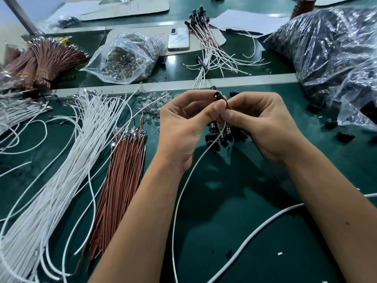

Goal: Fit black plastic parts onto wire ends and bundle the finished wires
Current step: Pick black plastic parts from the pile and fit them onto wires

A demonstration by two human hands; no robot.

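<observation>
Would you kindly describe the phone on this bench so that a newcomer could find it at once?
Start at the clear plastic bag of small clear parts lying at the far middle of the green bench. Just right of it, on a pale cardboard sheet, lies the phone, back up. It is the only flat white slab there, with a line drawing on its case.

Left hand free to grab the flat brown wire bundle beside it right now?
Probably not yet: left hand pinches the small black plastic part. The flat brown wire bundle lies uncovered just left of that forearm.
</observation>
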